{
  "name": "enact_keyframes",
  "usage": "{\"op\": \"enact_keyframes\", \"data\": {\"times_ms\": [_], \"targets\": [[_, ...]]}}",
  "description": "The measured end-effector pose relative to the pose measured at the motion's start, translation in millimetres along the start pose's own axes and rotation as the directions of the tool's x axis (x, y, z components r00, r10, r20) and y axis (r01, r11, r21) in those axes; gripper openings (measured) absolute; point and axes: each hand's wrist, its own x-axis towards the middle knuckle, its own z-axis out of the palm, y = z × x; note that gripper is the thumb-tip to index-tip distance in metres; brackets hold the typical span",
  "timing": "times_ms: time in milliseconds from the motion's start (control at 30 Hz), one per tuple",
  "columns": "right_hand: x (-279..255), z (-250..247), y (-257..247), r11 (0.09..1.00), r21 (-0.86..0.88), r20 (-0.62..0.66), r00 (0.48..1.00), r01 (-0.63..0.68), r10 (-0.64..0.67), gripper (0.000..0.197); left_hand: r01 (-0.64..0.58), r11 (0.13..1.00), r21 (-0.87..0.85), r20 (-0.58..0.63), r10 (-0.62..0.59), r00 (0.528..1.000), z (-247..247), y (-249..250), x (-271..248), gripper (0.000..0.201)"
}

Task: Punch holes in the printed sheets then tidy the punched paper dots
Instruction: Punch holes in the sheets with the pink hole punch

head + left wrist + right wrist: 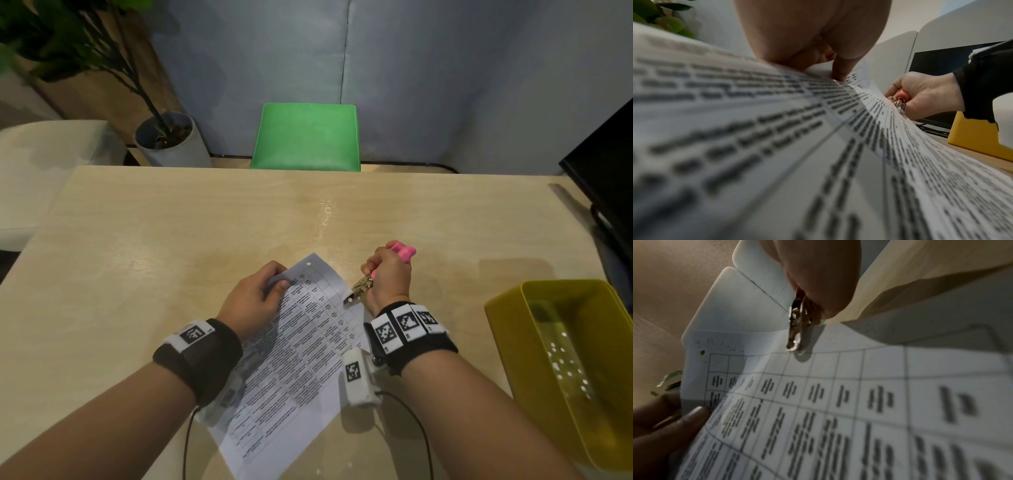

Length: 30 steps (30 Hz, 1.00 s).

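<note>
The printed sheets [301, 349] with a text table are held lifted off the wooden table [171, 240], with one punched hole near the far corner. My left hand [260, 291] pinches the sheets' far left edge, thumb on top [840, 71]. My right hand [387, 274] grips a pink-handled hole punch [363, 284]. The punch's metal head [795, 337] sits over the top margin of the sheets [838, 402], at their right edge.
A yellow bin [565, 359] with several white paper dots inside stands at the table's right. A dark monitor [609, 164] is at the far right. A green chair [305, 137] and a potted plant [168, 137] lie beyond the far edge.
</note>
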Motion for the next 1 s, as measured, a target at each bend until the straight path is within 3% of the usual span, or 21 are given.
{"op": "enact_keyframes", "data": {"times_ms": [200,400,667,1000], "targets": [[-3.7,2.2,-8.2,0.995,-0.06,0.061,0.995,0.086,-0.082,0.033,-0.01,0.998,0.056,-0.035,0.012,0.999,-2.2,4.0,3.0,0.01],[-5.5,-3.1,-22.6,0.985,-0.066,0.093,0.984,0.159,-0.153,0.035,-0.007,1.0,-0.029,-0.108,0.004,0.994,-13.6,-2.5,3.6,0.011],[-6.4,-12.0,-27.6,0.988,-0.067,0.101,0.986,0.142,-0.135,0.033,-0.021,0.994,-0.104,-0.204,0.0,0.979,-26.4,-1.3,6.7,0.016],[-7.0,-18.6,-20.3,0.987,-0.096,0.099,0.987,0.133,-0.123,0.037,-0.012,0.996,-0.09,-0.202,-0.006,0.979,-31.4,-1.7,0.2,0.017]]}}
